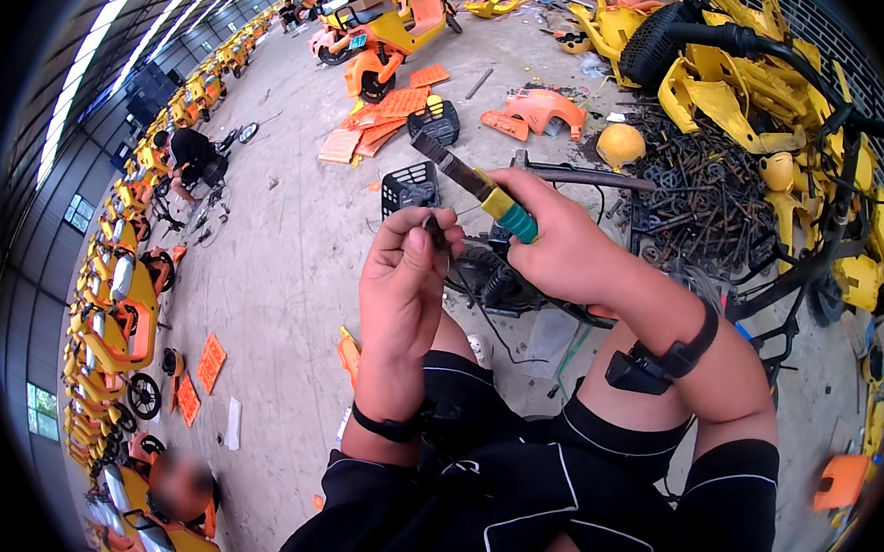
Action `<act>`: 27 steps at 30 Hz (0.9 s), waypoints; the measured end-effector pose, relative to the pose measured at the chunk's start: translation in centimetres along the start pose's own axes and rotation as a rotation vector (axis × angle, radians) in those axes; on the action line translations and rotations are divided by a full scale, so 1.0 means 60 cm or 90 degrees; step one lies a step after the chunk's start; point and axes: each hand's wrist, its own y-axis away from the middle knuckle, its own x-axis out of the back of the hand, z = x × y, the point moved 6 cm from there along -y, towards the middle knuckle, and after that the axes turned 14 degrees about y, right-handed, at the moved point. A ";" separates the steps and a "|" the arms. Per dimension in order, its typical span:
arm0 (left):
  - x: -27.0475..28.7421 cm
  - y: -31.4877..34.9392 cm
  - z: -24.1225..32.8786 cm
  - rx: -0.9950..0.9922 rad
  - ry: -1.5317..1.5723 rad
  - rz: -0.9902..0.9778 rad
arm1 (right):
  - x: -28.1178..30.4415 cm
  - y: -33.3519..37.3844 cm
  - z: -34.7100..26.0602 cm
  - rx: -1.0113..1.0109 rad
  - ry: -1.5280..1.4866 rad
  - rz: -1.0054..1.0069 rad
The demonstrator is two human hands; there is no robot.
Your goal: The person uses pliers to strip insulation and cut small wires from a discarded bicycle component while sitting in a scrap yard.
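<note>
From the wearer's head, the left of two side-by-side fisheye cameras looks down and forward past black clothing (514, 497), with the left hand (402, 278) and right hand (552, 235) near the lens; its wide view reaches across the concrete floor (275, 245) to the roof (111, 58), bowed at upper left.

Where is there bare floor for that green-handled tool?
Bare grey concrete floor lies left of the left hand, between a black plastic basket and an orange ridged panel. The right is crowded: dark metal parts heaped beside yellow plastic panels.
</note>
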 end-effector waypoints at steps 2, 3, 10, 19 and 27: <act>0.000 0.001 0.000 -0.041 -0.037 0.034 | -0.011 0.000 0.007 -0.072 -0.099 -0.063; -0.002 0.000 0.002 -0.057 -0.063 0.035 | -0.018 -0.001 0.015 -0.103 -0.165 -0.099; -0.017 0.001 0.002 -0.096 -0.157 0.054 | -0.040 0.006 -0.002 -0.208 -0.397 -0.207; -0.017 0.013 0.007 -0.110 -0.152 0.105 | -0.061 0.004 -0.035 -0.169 -0.472 -0.262; -0.017 0.027 0.026 -0.154 -0.199 0.120 | -0.081 0.004 -0.032 -0.135 -0.438 -0.266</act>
